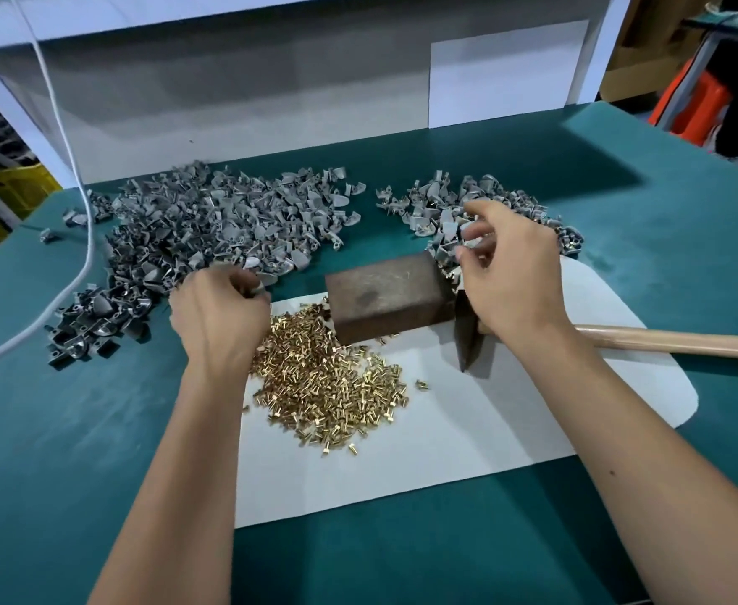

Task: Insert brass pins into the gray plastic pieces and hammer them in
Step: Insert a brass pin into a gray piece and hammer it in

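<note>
- My left hand [218,316] has its fingers curled around a gray piece [259,289] at the near edge of the big gray pile [210,224], left of the metal block [386,296].
- My right hand [511,272] fingers pinch another gray piece [474,238], just right of the block and over the hammer [467,338].
- Brass pins [327,386] lie heaped on white paper [467,430] in front of the block.
- A smaller gray pile [480,203] sits behind the block, to its right, on the green desk [74,430].
</note>
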